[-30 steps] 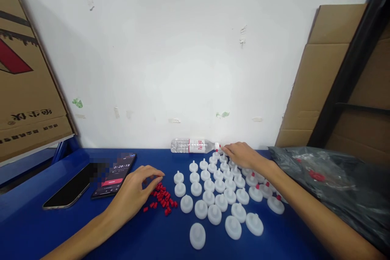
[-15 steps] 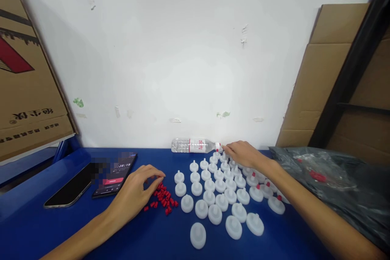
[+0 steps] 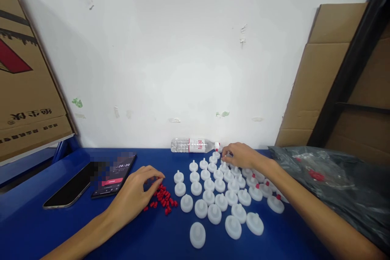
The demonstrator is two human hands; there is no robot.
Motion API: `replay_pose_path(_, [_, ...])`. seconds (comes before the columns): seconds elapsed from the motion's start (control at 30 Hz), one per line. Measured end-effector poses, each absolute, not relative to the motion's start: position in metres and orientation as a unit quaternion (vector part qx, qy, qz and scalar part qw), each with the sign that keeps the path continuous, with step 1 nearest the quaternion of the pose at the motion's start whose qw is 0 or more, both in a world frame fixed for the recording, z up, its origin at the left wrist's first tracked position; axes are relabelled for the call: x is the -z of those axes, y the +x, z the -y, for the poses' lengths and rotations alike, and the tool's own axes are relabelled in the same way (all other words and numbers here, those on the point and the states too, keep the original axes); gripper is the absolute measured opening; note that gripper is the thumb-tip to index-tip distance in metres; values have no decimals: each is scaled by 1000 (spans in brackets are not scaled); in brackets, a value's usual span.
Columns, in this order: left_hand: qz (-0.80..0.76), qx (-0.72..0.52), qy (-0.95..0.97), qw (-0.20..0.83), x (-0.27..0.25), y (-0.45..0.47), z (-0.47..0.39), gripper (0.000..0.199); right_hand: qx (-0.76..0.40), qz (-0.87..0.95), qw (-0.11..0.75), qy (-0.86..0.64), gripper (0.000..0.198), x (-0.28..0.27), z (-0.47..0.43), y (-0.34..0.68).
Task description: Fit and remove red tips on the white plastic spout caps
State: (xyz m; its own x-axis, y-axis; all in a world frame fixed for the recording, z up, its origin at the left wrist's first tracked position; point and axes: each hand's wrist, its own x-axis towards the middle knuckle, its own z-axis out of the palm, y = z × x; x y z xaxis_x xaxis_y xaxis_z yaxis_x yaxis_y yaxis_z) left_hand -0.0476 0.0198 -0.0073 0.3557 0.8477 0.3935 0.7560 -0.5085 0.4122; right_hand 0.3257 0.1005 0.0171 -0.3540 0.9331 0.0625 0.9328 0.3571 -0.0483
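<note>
At the left edge of a pile of small red caps (image 3: 164,198), my left hand (image 3: 137,190) rests with thumb and index fingertips together. Whatever is between those tips is hidden. My right hand (image 3: 242,155) reaches to the back of a group of white round pieces with short spouts (image 3: 209,197). Its fingers are curled into a pinch over the rear ones, and what they grip cannot be made out. Several white pieces on the right, partly behind my right forearm, carry red caps on their spouts, such as this capped piece (image 3: 276,204).
A clear plastic bottle (image 3: 195,145) lies against the wall behind the white pieces. Two phones, one with a lit screen (image 3: 117,174) and one dark (image 3: 70,187), lie left. Grey plastic bags (image 3: 335,199) cover the right side. Cardboard (image 3: 317,77) leans at both sides.
My right hand has drawn slightly back from beside the bottle's cap, and its fingers now curl downward over the rear white pieces. My left hand has stayed nearly still.
</note>
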Motion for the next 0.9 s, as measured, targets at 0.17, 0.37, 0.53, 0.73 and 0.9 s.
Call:
replay_pose_path(0.17, [-496, -289, 815, 79, 11, -49, -23, 25, 42, 815, 107, -568, 34, -16, -99, 325])
replay_pose_path(0.37, [-496, -291, 814, 80, 20, -55, -30, 24, 62, 797, 129, -587, 36, -3, -114, 322])
replay_pose_path(0.53, [-480, -287, 825, 85, 20, -56, -32, 23, 40, 790, 106, -603, 35, -2, -134, 318])
replay_pose_path(0.73, [-477, -262, 834, 87, 17, -55, -31, 22, 27, 784, 129, -606, 35, -6, -134, 320])
replay_pose_path(0.9, [-474, -261, 837, 85, 18, -56, -32, 23, 23, 778, 208, -593, 33, -32, -124, 327])
